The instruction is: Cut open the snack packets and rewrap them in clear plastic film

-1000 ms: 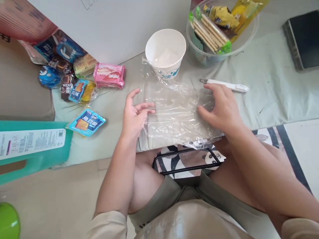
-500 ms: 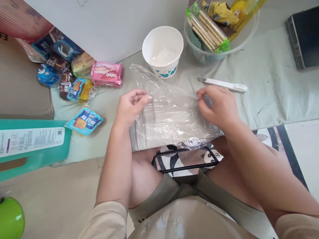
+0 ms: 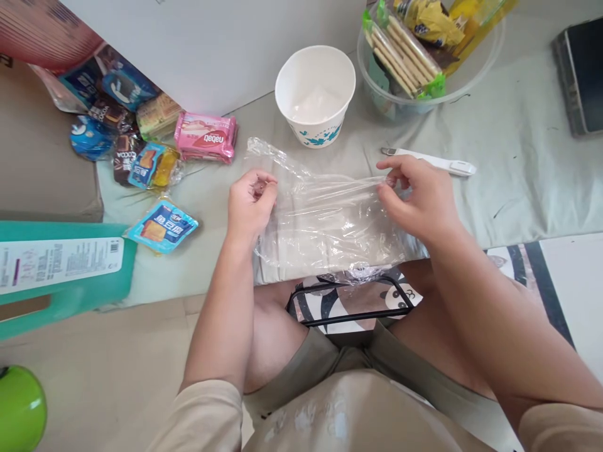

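A clear plastic bag (image 3: pixel 325 220) is stretched between my two hands over the pale green cloth (image 3: pixel 509 163). My left hand (image 3: pixel 250 202) pinches the bag's left edge with closed fingers. My right hand (image 3: pixel 417 198) pinches its right upper edge, fingers curled. The bag's lower end hangs over the cloth's front edge above my lap. A white paper bowl (image 3: pixel 315 94) stands just beyond the bag.
A white utility knife (image 3: pixel 431 161) lies right of my right hand. A clear bowl of biscuits and snacks (image 3: pixel 424 56) sits at the back right. Snack packets (image 3: pixel 141 144) and a pink wafer pack (image 3: pixel 206 136) lie at left. A teal stool (image 3: pixel 61 263) stands at the left.
Both hands went from lying flat on the bag to pinching its edges and lifting it taut off the cloth.
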